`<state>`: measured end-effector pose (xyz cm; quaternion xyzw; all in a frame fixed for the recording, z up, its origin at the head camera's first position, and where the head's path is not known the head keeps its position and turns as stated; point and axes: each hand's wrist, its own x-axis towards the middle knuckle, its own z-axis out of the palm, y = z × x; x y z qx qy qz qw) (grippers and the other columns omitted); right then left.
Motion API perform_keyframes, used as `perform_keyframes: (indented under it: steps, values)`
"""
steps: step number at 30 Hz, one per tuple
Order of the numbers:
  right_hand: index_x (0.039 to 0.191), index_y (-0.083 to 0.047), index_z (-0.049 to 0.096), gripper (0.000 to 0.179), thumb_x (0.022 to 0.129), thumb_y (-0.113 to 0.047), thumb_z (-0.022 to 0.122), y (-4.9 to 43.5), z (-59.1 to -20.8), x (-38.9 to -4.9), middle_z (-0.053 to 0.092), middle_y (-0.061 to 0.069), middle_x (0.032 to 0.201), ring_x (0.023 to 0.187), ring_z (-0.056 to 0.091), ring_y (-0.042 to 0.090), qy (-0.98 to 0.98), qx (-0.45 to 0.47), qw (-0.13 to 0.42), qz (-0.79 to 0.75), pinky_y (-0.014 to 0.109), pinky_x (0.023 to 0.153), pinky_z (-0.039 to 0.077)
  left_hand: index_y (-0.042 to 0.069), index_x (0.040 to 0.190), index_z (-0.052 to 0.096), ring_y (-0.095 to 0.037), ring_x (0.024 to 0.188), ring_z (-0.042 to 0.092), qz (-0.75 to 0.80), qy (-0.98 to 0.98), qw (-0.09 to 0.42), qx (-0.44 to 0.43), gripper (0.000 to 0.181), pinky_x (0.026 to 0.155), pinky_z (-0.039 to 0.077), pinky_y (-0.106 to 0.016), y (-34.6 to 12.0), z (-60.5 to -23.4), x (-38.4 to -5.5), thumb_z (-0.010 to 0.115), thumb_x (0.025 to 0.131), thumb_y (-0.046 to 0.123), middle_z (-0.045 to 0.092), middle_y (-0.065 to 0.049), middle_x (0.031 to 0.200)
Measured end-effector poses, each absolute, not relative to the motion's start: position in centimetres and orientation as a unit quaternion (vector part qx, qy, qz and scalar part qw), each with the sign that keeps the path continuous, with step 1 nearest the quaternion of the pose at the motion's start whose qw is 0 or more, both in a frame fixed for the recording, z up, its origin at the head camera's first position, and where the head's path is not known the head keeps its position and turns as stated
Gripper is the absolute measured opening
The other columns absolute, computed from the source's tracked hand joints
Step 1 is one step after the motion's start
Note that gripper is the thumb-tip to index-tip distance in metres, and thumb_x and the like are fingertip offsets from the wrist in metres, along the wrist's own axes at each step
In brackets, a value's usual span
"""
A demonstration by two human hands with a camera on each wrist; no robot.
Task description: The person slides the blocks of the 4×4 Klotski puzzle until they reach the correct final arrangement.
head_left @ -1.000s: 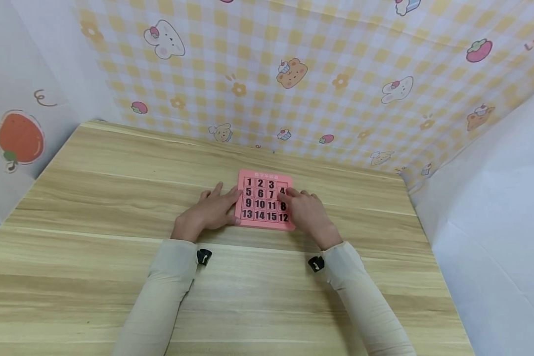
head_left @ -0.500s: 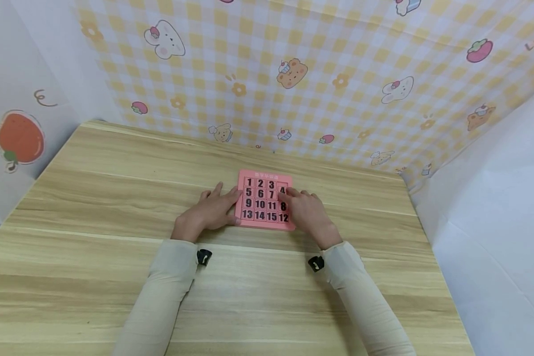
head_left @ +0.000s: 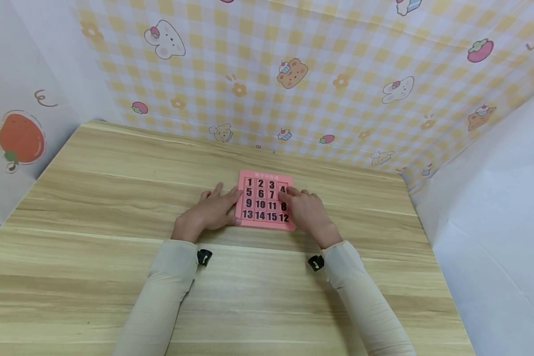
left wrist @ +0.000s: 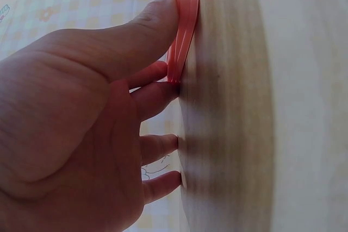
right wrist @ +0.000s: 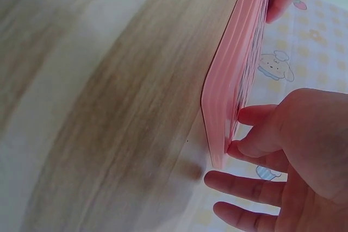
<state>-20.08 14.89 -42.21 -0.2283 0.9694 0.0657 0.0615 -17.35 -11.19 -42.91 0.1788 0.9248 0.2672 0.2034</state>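
A pink sliding number puzzle [head_left: 265, 226] lies flat on the table, its black-numbered tiles facing up. Its visible numbers run in order from 1, with a narrow gap above the 4 tile [head_left: 283, 189] near the far right corner. My left hand [head_left: 211, 208] holds the frame's left side, the thumb at the near corner and a finger farther up the edge. In the left wrist view other fingertips touch the table. My right hand [head_left: 309, 210] reaches over the right edge, thumb and forefinger pressing around the 4 and 8 tiles and partly covering them. Its other fingers extend beyond the frame.
The wood-grain table [head_left: 231, 301] extends around the puzzle on all sides. A yellow checked cloth [head_left: 258, 74] with cartoon prints hangs behind it, and a white sheet [head_left: 498, 198] stands along the right side. Dark wrist straps [head_left: 316, 263] sit at both cuffs.
The 4 tile has shifted slightly toward the far edge, so the gap above it is narrower. Both hands keep nearly the same position, and the frame stays put.
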Motion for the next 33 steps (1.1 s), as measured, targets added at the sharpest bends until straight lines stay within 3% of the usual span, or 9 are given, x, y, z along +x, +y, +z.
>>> perform_keyframes:
  steps: [33]
  values:
    - [0.144,-0.024,0.054,0.045,0.1,-0.011,0.05,14.57,-41.96,-20.45,0.048,0.009,0.151,0.122,0.059,0.037,0.97,-0.227,0.063,0.06,0.052,0.096,0.052,0.009,0.158,0.021,-0.044,0.151,-0.005,0.276,0.922,0.205,0.177,0.082,0.121,0.002,-0.059,-11.25,-42.88,-17.34,0.067,0.094,0.033,0.017,-0.013,0.164]
